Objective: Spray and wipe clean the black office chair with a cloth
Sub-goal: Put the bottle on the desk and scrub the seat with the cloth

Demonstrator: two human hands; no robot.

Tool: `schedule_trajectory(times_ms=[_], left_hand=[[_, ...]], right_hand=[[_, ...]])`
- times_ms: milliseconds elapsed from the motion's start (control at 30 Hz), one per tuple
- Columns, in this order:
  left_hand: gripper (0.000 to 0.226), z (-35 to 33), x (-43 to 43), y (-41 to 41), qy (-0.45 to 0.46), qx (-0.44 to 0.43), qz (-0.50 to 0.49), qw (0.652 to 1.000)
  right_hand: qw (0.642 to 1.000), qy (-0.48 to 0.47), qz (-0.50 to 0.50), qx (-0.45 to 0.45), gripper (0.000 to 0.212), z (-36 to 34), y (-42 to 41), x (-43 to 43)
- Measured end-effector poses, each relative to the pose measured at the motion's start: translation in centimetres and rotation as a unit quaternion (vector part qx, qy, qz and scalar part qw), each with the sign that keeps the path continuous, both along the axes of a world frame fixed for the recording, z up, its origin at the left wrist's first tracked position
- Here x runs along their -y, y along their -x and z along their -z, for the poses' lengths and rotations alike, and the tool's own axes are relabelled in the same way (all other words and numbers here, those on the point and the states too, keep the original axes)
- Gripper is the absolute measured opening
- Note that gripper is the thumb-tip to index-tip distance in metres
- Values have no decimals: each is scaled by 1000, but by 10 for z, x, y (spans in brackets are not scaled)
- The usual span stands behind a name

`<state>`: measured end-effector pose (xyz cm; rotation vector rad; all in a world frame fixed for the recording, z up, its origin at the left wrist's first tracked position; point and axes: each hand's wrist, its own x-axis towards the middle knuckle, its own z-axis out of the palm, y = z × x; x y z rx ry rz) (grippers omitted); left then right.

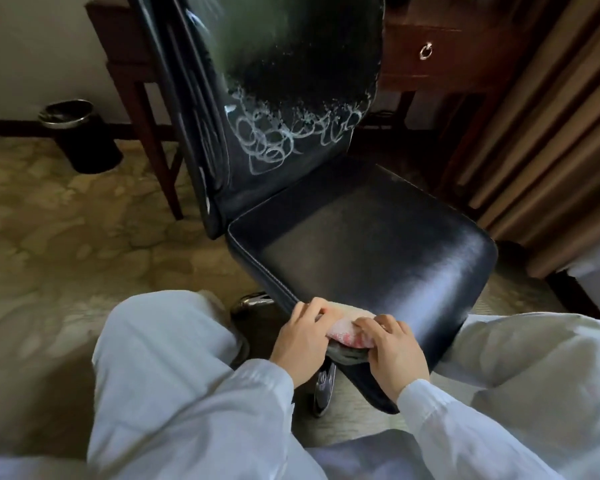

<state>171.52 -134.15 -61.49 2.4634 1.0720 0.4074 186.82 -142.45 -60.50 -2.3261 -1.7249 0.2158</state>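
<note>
Left hand [302, 336] and right hand [395, 351]: both low in the frame, side by side and nearly touching, each emerging from a pale sleeve [440, 407]. The fingers of both are curled over and clamped on the same cloth [340, 327].

Cloth: white with a pink-red pattern, bunched between the two hands. The left hand grips its left end; the right hand's fingers fold over its right part. It lies against the near corner of the seat [371, 251], on the rounded edge closest to the person. How much of it is tucked under the palms cannot be told.

Black office chair [291, 188]: directly in front of the hands, its seat glossy and dark with pale stitching along the edge. The backrest [298, 57] stands upright beyond the seat. Its lower part carries white looping marks [267, 140]; the upper part is dark. A chromed part of the base [253, 301] shows just left of the left hand, below the seat.

Surroundings: knees in light trousers [160, 341] flank the hands on either side. Patterned carpet [66, 230] covers the floor. A black bin [80, 133] with a metal rim stands by the wall at far left. Behind the chair is a wooden drawer front with a ring pull [426, 51]; tan curtains [541, 116] hang at right.
</note>
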Motion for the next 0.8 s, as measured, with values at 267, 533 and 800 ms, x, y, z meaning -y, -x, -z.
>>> schedule_trajectory(times_ms=[267,533,800], left_hand=[[38,2,4,8,9,25,-4,1000],[45,27,4,43,65,69,-63,993],[45,42,-15,36,62,151,-106,981]], right_hand=[[1000,26,-10,9,48,-8,4,-3],[986,18,-144,81,55,-3,32,-23],[980,7,-164,112,56,-1,25,-60]])
